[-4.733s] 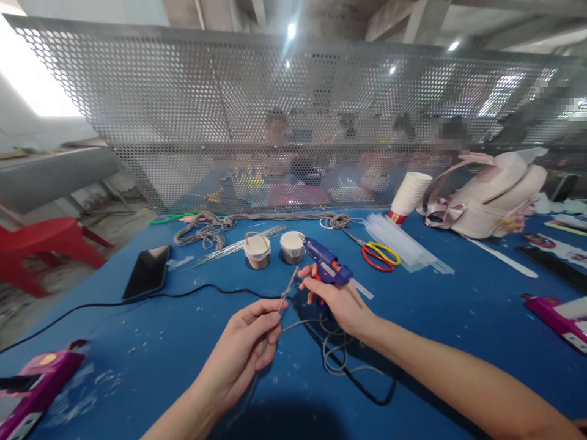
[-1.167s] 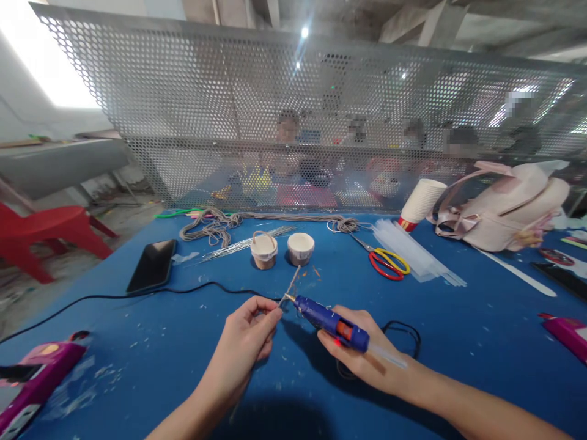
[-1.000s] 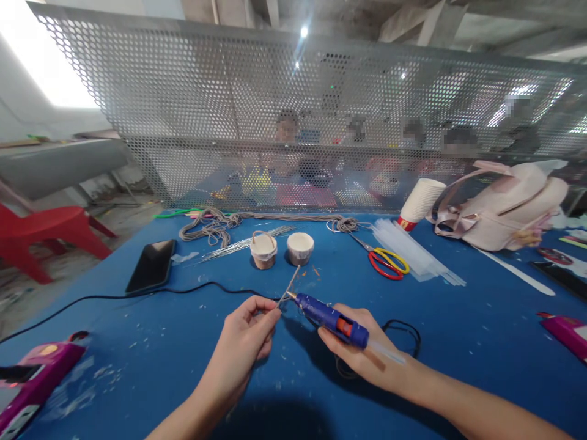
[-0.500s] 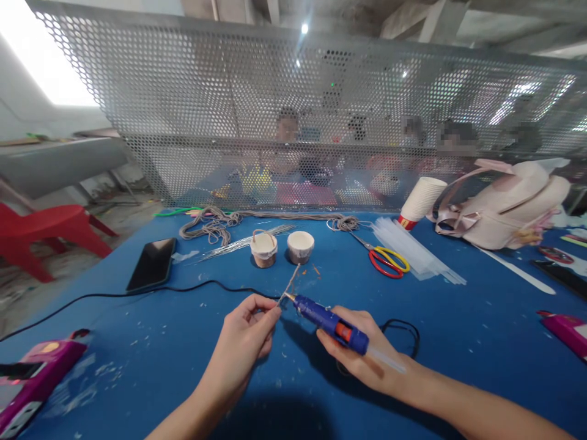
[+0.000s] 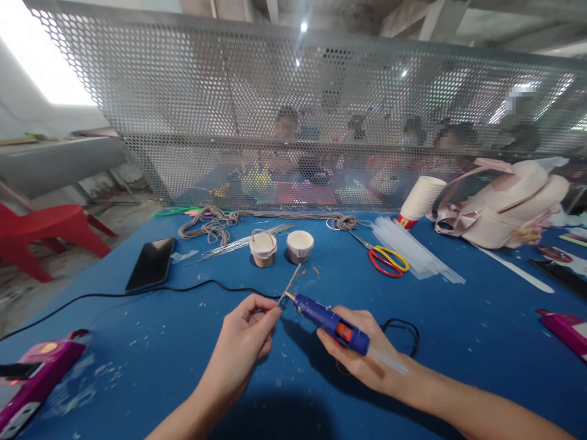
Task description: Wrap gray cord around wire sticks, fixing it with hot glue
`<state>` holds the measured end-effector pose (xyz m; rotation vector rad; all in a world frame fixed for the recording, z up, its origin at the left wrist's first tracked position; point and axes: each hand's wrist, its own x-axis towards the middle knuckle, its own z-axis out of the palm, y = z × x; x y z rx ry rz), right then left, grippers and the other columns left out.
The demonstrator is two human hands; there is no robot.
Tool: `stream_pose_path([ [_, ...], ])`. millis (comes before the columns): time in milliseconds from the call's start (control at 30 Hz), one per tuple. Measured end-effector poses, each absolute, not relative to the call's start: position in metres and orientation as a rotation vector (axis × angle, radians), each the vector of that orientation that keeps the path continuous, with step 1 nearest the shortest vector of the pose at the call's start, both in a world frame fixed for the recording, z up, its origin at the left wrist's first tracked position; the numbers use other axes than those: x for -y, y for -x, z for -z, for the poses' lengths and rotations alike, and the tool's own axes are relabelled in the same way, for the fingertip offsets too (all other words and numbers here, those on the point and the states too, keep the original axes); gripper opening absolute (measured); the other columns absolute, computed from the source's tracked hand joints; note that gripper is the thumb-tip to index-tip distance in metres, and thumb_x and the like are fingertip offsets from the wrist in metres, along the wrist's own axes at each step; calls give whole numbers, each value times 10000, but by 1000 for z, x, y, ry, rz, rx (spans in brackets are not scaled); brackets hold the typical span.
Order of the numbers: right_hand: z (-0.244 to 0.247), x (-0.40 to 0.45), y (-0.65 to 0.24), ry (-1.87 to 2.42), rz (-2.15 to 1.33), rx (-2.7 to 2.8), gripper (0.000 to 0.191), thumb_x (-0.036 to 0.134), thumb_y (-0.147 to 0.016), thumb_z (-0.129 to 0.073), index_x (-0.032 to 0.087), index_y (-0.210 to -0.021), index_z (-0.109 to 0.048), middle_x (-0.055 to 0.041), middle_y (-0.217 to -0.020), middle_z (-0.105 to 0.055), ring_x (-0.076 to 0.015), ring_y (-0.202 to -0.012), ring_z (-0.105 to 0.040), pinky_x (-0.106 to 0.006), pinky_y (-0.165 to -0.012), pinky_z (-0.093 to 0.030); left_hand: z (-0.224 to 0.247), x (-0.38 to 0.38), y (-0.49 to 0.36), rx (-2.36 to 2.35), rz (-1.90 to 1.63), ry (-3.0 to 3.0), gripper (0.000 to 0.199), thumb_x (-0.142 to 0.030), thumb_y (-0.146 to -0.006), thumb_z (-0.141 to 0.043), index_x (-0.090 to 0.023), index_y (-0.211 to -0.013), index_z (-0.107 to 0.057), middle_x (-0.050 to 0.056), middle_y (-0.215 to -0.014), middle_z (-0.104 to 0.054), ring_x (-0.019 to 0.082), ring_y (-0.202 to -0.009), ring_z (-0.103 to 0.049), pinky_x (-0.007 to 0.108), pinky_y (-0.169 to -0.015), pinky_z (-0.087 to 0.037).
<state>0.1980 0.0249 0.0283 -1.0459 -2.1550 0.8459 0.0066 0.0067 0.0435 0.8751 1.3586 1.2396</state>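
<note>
Between thumb and fingers, my left hand pinches a thin twine-wrapped strip that points up and away. My right hand is wrapped round a blue hot glue gun, a clear glue stick jutting from its back end. The gun's metal nozzle meets or nearly meets the strip just beyond my left fingertips. Beyond the strip stand two small white cups with cord round their lower parts: the left cup has a thin arched handle, the right cup has none.
Behind the cups lie grey cord and thin wires. Scissors, glue sticks, stacked paper cups and a backpack sit right. A phone, black cable and purple power strip are left.
Almost nothing differs. Both hands, the strip and the glue gun keep their places, with only a very slight shift of the view.
</note>
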Motion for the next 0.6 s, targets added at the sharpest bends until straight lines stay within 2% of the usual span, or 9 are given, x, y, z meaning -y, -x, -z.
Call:
stream_pose_path([
  [133, -29, -22, -197, 1037, -794, 2191, 178, 261, -805, -543, 205, -671, -441, 34, -602, -507, -101, -529, -461, -231, -571, -363, -40, -7, -5, -1353, -1244, -885, 253, -387, -674, -664, -169, -712, -540, -120, -385, -334, 34, -341, -250, 168, -367, -171],
  [267, -35, -23, -196, 1055, -865, 2122, 217, 277, -821, -497, 210, -639, -398, 42, -539, -463, -97, -481, -432, -221, -510, -349, -38, -6, -3, -1351, -1238, -880, 246, -374, -678, -655, -165, -727, -534, -127, -389, -324, 27, -343, -247, 164, -369, -163],
  [600, -32, -25, -198, 1015, -847, 2105, 193, 263, -824, -517, 201, -669, -421, 46, -568, -456, -81, -475, -391, -206, -493, -330, -38, -6, -4, -1347, -1237, -895, 226, -334, -676, -638, -155, -763, -532, -125, -405, -351, 23, -349, -265, 159, -364, -168],
])
